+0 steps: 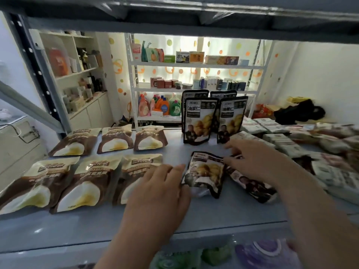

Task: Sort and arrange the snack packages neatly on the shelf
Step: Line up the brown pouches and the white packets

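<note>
Two bare forearms enter from the bottom edge, nearest the lens. Left hand [155, 193], lower centre: fingers spread and flat, fingertips touching the left edge of a black chestnut pouch [205, 174] lying on the shelf; nothing gripped. Right hand [250, 162], right of centre: fingers curled down over the top of a second lying black pouch [252, 186]; cannot tell whether it is pinched or only touched.

Grey-blue shelf board [223, 210] spans the frame and carries everything.
- Left half: six brown-and-cream pouches [81, 183], laid flat in two rows of three.
- Centre, toward the back: four upright black pouches [198, 121], two in front, two behind, close together.
- Right side: stacks of pale, white-wrapped packs [281, 142], blurred toward the frame edge; labels unreadable.

Below the shelf lip, bottom of frame: green and purple wrapped items [268, 251], blurred.

Background, upper centre: white rack [194, 66] holding small boxes on upper tiers and coloured detergent bottles [161, 105] on the lowest. Upper left: white cabinet [81, 70] with bottles and boxes.
</note>
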Available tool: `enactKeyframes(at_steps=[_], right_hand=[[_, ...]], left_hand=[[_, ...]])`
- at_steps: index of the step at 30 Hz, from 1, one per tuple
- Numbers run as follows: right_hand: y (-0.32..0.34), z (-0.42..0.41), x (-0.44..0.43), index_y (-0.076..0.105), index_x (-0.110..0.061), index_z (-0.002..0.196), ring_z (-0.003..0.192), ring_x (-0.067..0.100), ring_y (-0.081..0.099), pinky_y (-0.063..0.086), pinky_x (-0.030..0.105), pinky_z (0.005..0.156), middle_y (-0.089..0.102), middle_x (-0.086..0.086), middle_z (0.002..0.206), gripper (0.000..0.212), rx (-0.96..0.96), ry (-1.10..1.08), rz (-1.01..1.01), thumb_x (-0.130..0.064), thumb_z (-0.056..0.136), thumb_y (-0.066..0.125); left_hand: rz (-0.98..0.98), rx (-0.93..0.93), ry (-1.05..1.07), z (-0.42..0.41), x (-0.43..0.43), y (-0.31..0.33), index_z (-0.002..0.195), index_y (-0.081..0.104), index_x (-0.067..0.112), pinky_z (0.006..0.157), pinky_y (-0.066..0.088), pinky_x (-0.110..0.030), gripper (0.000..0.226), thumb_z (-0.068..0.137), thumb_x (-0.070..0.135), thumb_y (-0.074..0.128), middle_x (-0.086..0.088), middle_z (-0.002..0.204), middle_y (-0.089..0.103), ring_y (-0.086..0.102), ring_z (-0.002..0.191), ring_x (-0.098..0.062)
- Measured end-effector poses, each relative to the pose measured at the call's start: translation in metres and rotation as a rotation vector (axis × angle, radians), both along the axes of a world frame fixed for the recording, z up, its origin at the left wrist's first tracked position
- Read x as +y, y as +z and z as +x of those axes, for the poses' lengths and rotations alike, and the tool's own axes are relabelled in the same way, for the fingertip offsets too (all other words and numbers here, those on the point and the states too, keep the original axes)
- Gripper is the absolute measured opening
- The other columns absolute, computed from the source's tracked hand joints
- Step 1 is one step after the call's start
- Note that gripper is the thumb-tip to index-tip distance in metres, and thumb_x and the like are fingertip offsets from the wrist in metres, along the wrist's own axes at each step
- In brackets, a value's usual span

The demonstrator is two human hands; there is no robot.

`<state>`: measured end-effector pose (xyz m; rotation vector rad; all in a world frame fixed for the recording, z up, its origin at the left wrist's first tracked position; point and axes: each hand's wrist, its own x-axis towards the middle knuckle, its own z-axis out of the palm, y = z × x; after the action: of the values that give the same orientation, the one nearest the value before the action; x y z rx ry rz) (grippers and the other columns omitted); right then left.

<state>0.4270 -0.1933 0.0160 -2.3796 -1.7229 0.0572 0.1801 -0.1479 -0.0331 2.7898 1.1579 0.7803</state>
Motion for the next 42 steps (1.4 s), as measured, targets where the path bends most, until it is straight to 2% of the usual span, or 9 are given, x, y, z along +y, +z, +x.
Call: enactKeyframes(at_steps=[4,7,15,24,28,31,34,39,42], right_hand=[[-0.013,0.028,-0.038,0.056,-0.034,0.117,0.105,0.015,0.052,0.042,0.032,0.081,0.058,-0.003,0.126,0.031,-0.003,-0.118,-0.012,-0.054,0.095,0.049],[-0.017,0.029,-0.044,0.054,-0.036,0.130,0.117,0.016,0.051,0.041,0.031,0.086,0.055,-0.006,0.131,0.045,-0.046,-0.108,-0.029,-0.060,0.093,0.047],[-0.032,0.021,-0.038,0.042,-0.034,0.103,0.093,0.023,0.046,0.045,0.039,0.079,0.044,0.000,0.103,0.025,0.047,-0.025,-0.134,-0.052,0.087,0.046],[-0.039,0.024,-0.040,0.015,-0.044,0.141,0.126,0.031,0.043,0.043,0.038,0.096,0.018,0.001,0.145,0.099,0.348,-0.034,0.099,-0.055,0.067,0.081],[-0.028,0.040,-0.039,0.003,-0.044,0.150,0.105,0.013,0.040,0.035,0.016,0.076,0.025,-0.005,0.142,0.122,0.543,-0.037,0.239,-0.054,0.061,0.085],[-0.011,0.053,-0.033,0.014,-0.041,0.150,0.101,0.014,0.055,0.044,0.017,0.070,0.045,-0.006,0.132,0.115,0.684,-0.061,0.337,-0.050,0.056,0.080],[0.002,0.060,-0.022,0.045,-0.027,0.132,0.075,0.033,0.071,0.059,0.041,0.064,0.070,0.006,0.099,0.083,0.984,-0.006,0.411,-0.030,0.055,0.077],[0.008,0.073,-0.006,0.055,-0.017,0.109,0.063,0.031,0.073,0.051,0.031,0.047,0.076,0.008,0.080,0.047,1.094,0.074,0.460,-0.009,0.067,0.076],[0.003,0.075,0.001,0.062,-0.019,0.108,0.077,0.019,0.074,0.058,0.033,0.062,0.076,-0.003,0.087,0.043,0.966,0.095,0.467,-0.006,0.069,0.077]], left_hand=[[-0.121,0.073,0.039,0.042,-0.003,0.007,0.143,0.035,0.034,0.093,0.042,-0.034,0.058,0.090,0.057,0.024,0.007,0.135,0.048,0.041,0.125,-0.019],[-0.195,0.157,0.114,0.069,-0.002,0.009,0.132,0.043,0.027,0.090,0.043,-0.036,0.054,0.091,0.060,0.031,0.000,0.127,0.052,0.048,0.116,-0.024],[-0.368,0.214,0.260,0.092,0.005,0.016,0.106,0.039,0.017,0.076,0.042,-0.038,0.049,0.082,0.059,0.048,-0.011,0.107,0.056,0.052,0.100,-0.031],[-0.539,-0.135,0.297,0.082,0.014,0.007,0.127,0.032,0.025,0.075,0.040,-0.030,0.093,0.054,0.058,0.078,0.000,0.119,0.031,0.042,0.097,-0.016],[-0.605,-0.522,0.197,0.077,0.020,0.004,0.103,0.050,0.035,0.066,0.053,-0.030,0.074,0.038,0.054,0.078,0.006,0.109,0.058,0.061,0.085,-0.009],[-0.819,-0.865,0.071,0.079,0.031,0.008,0.110,0.053,0.027,0.074,0.057,-0.045,0.077,0.038,0.033,0.078,0.002,0.099,0.072,0.070,0.090,-0.020],[-0.849,-0.996,0.007,0.084,0.045,0.013,0.102,0.055,0.018,0.061,0.054,-0.030,0.061,0.043,0.018,0.069,0.005,0.085,0.072,0.069,0.084,-0.018],[-0.759,-0.817,0.110,0.096,0.056,0.004,0.099,0.058,0.030,0.072,0.055,-0.036,0.054,0.046,0.023,0.070,0.011,0.087,0.072,0.069,0.085,-0.013],[-0.653,-0.682,0.191,0.098,0.061,-0.004,0.093,0.052,0.033,0.068,0.049,-0.032,0.047,0.051,0.033,0.074,0.013,0.089,0.064,0.062,0.085,-0.010]])
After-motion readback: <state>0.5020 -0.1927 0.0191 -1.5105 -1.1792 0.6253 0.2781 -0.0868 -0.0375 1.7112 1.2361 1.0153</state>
